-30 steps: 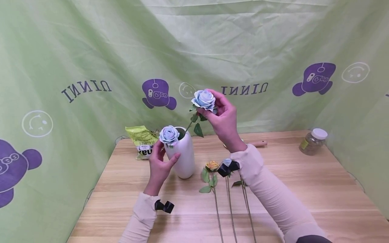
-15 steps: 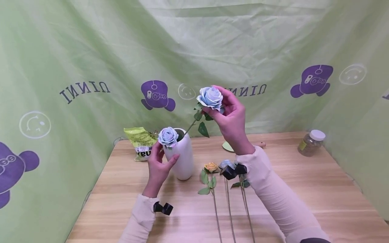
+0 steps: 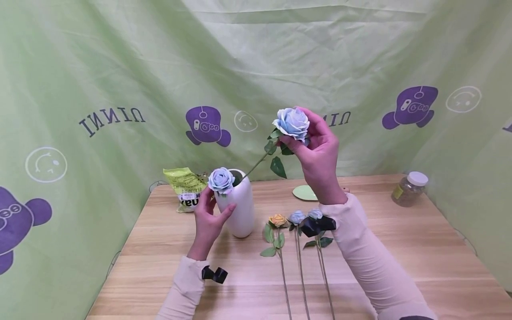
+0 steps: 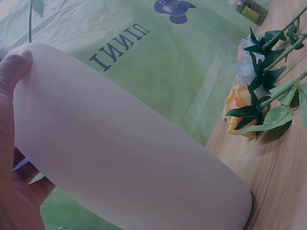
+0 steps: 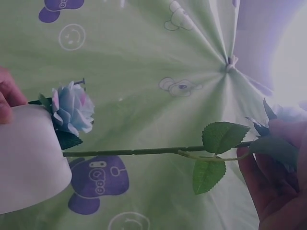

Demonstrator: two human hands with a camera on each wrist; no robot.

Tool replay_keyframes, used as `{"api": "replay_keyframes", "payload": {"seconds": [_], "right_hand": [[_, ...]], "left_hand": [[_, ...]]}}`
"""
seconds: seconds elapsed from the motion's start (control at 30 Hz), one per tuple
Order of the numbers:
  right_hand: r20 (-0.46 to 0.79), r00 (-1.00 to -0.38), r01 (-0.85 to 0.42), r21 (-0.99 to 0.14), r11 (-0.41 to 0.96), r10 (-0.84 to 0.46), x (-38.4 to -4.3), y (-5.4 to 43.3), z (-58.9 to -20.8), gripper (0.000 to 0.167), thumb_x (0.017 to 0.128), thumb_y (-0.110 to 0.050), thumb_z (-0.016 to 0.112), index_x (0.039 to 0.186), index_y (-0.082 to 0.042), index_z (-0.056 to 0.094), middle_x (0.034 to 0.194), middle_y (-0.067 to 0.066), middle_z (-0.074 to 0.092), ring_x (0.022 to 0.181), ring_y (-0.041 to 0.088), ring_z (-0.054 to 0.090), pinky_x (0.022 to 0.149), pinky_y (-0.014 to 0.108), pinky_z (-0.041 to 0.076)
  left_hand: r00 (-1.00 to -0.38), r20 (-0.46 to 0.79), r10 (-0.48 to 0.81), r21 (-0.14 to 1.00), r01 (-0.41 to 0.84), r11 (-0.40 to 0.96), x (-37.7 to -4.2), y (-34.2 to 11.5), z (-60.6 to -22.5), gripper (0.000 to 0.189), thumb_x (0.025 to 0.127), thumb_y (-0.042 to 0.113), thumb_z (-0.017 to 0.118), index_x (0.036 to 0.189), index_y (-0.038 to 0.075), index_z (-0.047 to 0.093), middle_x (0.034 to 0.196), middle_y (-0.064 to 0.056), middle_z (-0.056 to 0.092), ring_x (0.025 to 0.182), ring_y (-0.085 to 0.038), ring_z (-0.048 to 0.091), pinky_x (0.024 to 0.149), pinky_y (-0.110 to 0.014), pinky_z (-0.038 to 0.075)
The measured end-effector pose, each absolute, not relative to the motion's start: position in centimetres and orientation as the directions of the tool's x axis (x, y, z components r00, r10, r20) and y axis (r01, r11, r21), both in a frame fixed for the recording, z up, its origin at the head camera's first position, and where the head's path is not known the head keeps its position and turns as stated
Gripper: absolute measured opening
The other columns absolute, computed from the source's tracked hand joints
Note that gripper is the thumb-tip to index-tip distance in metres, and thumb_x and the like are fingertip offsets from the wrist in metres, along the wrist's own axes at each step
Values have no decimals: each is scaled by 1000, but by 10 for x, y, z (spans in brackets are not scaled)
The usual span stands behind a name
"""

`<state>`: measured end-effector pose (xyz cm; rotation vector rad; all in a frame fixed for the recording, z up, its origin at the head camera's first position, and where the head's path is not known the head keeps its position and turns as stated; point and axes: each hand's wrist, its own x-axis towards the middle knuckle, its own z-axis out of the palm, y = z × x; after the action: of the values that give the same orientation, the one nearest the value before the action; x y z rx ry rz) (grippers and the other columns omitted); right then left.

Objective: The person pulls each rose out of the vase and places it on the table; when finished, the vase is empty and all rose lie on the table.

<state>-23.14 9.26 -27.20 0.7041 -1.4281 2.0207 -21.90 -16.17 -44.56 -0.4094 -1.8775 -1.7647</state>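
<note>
A tall white vase point(image 3: 240, 213) stands upright on the table, and my left hand point(image 3: 210, 222) grips it near the top, thumb on the front. One pale blue rose point(image 3: 221, 180) sits in the vase, its bloom leaning over the rim above my fingers. With my right hand point(image 3: 320, 155) I pinch a second light blue rose point(image 3: 292, 124) just under its bloom, up and right of the vase. Its green stem point(image 5: 129, 152) slants down into the vase mouth in the right wrist view, so the lower end is hidden inside.
An orange rose point(image 3: 278, 220) and two blue roses point(image 3: 297, 217) lie on the table point(image 3: 160, 266), right of the vase. Behind are a green snack bag point(image 3: 185, 186), a light green oval thing point(image 3: 305, 192) and a white-lidded jar point(image 3: 410, 190). A printed green curtain point(image 3: 320, 53) hangs behind.
My right hand has moved up and to the right with the rose, and more of its stem shows above the vase rim. My left hand keeps its hold on the vase.
</note>
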Motion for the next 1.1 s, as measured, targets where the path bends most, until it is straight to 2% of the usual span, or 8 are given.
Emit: {"api": "replay_keyframes", "payload": {"seconds": [0.47,0.67,1.07,1.1], "right_hand": [[740,-650,-754,-603,-260,170,-223,102,-261,55,77,17,72,128,-1,63,116,7,68,103,19,67,82,26,63],[748,-631,-772,-577,-266,207,-222,107,-258,55,76,19,72,127,-1,64,117,8,68,105,19,66,90,24,61],[752,-611,-783,-526,-331,250,-216,114,-245,53,75,22,69,124,4,64,116,13,68,106,23,67,94,27,60],[749,-613,-779,-521,-348,252,-215,115,-244,53,75,23,68,124,4,63,116,13,68,105,24,67,91,28,61]], "left_hand": [[-811,570,-132,822,559,113,-218,-162,-448,76,73,-11,80,141,-4,46,137,-3,54,130,-17,53,113,-22,46],[-812,569,-133,822,558,111,-218,-162,-447,76,73,-10,79,141,-4,46,138,-5,54,131,-15,53,113,-22,46],[-810,572,-128,820,561,111,-218,-161,-446,76,73,-10,79,141,-4,45,139,-10,53,131,-14,53,114,-21,45],[-809,574,-128,818,563,113,-218,-161,-446,76,73,-10,79,141,-4,45,139,-10,53,130,-14,53,113,-20,45]]}}
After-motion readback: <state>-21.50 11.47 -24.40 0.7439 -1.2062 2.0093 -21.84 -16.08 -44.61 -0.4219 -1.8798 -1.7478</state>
